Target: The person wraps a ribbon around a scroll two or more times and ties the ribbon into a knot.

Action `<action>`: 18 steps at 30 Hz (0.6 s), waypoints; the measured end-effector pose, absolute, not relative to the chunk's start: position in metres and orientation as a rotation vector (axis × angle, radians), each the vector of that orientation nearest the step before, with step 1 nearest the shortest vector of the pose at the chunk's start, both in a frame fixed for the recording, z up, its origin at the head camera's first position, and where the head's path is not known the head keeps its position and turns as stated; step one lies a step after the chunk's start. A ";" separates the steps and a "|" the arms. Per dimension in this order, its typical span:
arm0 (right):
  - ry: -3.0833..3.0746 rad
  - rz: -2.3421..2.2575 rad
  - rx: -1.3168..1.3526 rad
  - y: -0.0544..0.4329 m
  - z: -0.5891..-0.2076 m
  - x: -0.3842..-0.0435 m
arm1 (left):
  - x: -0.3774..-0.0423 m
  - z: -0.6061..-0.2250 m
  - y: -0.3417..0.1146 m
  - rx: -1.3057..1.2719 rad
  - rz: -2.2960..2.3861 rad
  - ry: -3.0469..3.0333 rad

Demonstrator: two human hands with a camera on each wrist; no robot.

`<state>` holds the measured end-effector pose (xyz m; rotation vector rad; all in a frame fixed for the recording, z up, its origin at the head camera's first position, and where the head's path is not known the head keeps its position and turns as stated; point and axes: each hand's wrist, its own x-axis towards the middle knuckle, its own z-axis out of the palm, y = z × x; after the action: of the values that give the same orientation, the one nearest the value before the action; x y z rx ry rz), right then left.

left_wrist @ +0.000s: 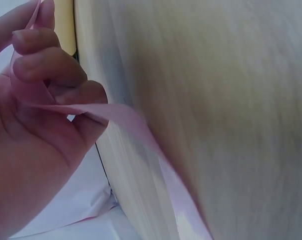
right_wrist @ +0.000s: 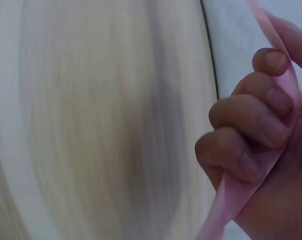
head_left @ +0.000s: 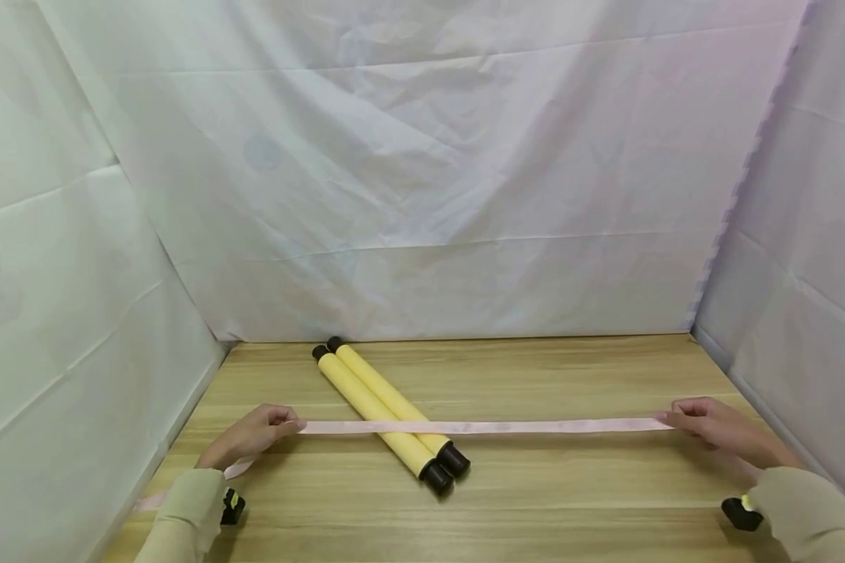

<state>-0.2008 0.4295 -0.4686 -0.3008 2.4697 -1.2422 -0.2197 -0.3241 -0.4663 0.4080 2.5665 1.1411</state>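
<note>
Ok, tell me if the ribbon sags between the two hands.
No, in the head view the pink ribbon runs straight from the left hand to the right hand.

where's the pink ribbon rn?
In the head view, the pink ribbon is stretched between the left hand and right hand, crossing in front of the two yellow tubes, left of centre.

Pale Sleeves, Dark Wrist Units

The left sleeve point(head_left: 188, 504) and right sleeve point(head_left: 803, 504) are plain beige cloth, softly creased, with loose cuffs. Beside the cuffs sit a left black unit point(head_left: 233, 510) and right black unit point(head_left: 742, 515), small and blocky, each with a yellow-green patch.
</note>
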 end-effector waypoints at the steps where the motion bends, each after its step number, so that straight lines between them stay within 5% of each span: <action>1: 2.499 -1.220 -0.296 0.433 -0.470 -0.201 | -0.219 -0.467 -0.324 0.410 1.123 2.583; 18: 2.881 -0.831 -0.300 0.468 -0.476 -0.204 | -0.216 -0.471 -0.333 0.287 0.945 2.725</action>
<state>-0.2039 0.4677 -0.4758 -0.2999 2.8808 -0.8305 -0.2165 -0.3332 -0.4706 0.2865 2.7246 0.9452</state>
